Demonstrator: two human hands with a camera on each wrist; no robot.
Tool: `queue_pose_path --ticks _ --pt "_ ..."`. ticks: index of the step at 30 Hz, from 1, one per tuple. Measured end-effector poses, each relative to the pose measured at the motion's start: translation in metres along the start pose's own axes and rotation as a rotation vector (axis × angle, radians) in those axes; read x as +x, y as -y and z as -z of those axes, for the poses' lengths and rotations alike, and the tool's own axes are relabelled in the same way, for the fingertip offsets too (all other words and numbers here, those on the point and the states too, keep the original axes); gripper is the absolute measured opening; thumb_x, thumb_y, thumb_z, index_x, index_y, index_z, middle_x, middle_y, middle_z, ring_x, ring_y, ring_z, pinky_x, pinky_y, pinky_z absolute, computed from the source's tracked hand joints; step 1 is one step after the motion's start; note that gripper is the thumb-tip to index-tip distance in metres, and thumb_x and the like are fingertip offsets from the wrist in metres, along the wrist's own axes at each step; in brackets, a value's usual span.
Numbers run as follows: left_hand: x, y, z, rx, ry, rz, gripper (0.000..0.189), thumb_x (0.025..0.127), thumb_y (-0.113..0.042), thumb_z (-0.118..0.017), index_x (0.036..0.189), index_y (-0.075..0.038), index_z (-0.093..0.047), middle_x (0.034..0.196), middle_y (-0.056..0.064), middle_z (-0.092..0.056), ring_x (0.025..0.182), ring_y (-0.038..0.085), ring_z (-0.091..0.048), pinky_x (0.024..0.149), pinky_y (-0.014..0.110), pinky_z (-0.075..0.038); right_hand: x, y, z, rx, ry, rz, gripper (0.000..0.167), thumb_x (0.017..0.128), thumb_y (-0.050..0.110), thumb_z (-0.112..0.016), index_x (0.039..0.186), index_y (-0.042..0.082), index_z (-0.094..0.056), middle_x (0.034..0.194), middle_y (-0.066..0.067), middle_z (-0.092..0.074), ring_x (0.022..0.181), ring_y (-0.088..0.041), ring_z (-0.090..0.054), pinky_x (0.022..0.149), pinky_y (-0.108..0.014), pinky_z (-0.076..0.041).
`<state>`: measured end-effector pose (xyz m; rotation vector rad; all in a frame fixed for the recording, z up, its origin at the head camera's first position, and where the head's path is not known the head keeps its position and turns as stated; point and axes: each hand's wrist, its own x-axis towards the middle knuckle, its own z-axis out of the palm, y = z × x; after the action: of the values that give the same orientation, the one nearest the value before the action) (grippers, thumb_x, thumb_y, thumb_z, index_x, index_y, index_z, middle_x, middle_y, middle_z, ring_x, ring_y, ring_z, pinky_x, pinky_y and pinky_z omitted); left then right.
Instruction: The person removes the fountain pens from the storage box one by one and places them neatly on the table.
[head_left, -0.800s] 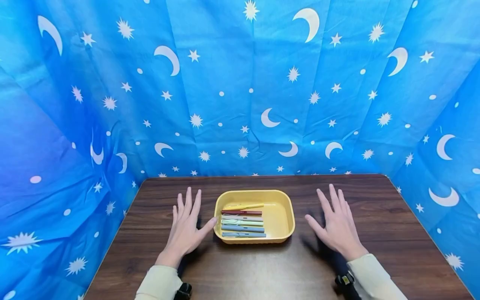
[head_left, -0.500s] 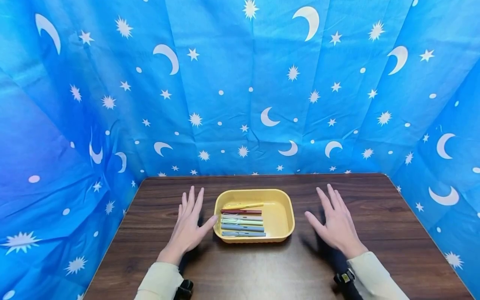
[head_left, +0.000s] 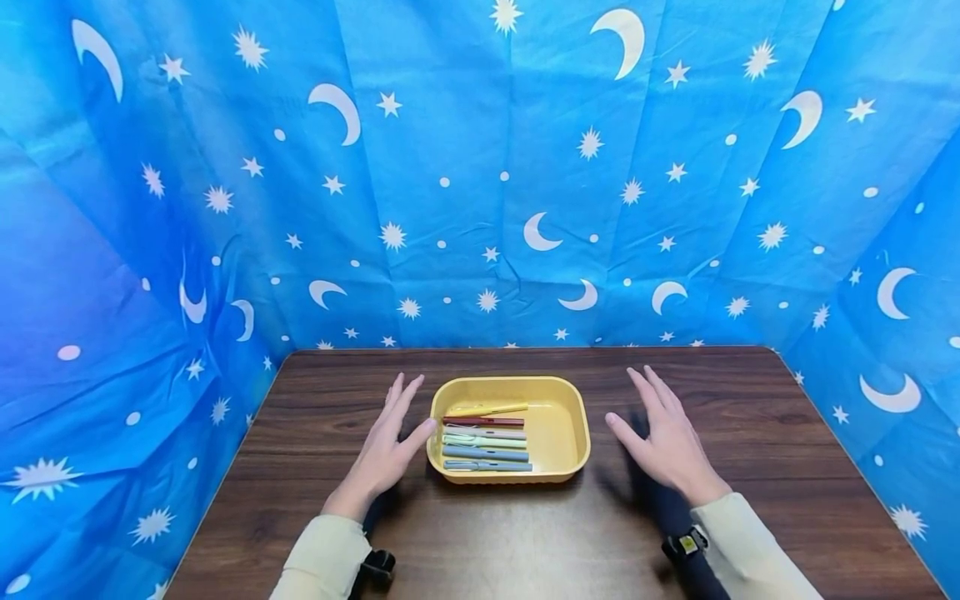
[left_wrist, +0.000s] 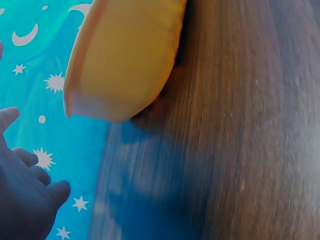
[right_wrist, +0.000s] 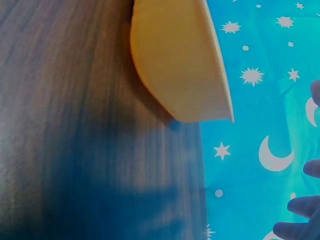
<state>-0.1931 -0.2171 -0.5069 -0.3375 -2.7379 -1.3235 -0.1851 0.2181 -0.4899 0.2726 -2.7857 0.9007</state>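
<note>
A yellow rectangular tray point(head_left: 558, 433) with rounded corners sits on the wooden table. Several pens lie side by side in its left part: a yellow pen point(head_left: 487, 410) at the back, a dark red pen point(head_left: 483, 422), paler ones, and a blue-grey pen point(head_left: 487, 467) at the front. My left hand point(head_left: 382, 454) is just left of the tray with fingers extended, its thumb tip close to the rim. To the right, apart from the tray, my right hand point(head_left: 667, 442) holds nothing, fingers straight and thumb spread. Both wrist views show the tray's outer wall point(left_wrist: 125, 55) beside the hands.
The dark wood table point(head_left: 510, 542) ends at a back edge behind the tray. Blue cloth point(head_left: 450, 208) printed with moons and stars hangs behind it and along both sides. Black straps with small devices point(head_left: 686, 543) sit at the wrists.
My left hand has moved slightly right and turned more edge-on, palm toward the tray. My right hand has shifted a little left toward the tray. Tray and pens stay put.
</note>
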Motion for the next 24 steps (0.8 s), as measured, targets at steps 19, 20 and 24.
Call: queue_pose_path --ticks 19,20,24 --pt "0.007 0.024 -0.015 -0.519 0.124 0.056 0.058 0.105 -0.008 -0.057 0.16 -0.011 -0.04 0.167 0.016 -0.035 0.15 0.043 -0.04 0.112 0.032 -0.046 0.027 0.025 0.0 0.22 0.086 -0.025 0.073 0.105 0.051 -0.057 0.165 0.018 -0.033 0.169 -0.016 -0.034 0.154 -0.042 -0.032 0.12 -0.068 -0.03" --pt "0.007 0.025 -0.015 -0.53 0.134 0.058 0.058 0.104 -0.007 -0.057 0.16 -0.012 -0.041 0.167 0.016 -0.035 0.151 0.043 -0.039 0.11 0.028 -0.046 0.029 0.027 0.0 0.239 0.093 -0.024 0.072 0.105 0.051 -0.056 0.165 0.018 -0.033 0.169 -0.015 -0.035 0.155 -0.042 -0.032 0.12 -0.068 -0.03" --pt "0.008 0.029 -0.019 -0.591 0.171 0.084 0.061 0.102 -0.006 -0.056 0.161 -0.014 -0.04 0.168 0.015 -0.033 0.152 0.042 -0.037 0.107 0.026 -0.049 0.036 0.031 0.0 0.303 0.117 -0.005 0.069 0.105 0.049 -0.057 0.164 0.019 -0.036 0.167 -0.014 -0.038 0.154 -0.04 -0.034 0.12 -0.067 -0.031"
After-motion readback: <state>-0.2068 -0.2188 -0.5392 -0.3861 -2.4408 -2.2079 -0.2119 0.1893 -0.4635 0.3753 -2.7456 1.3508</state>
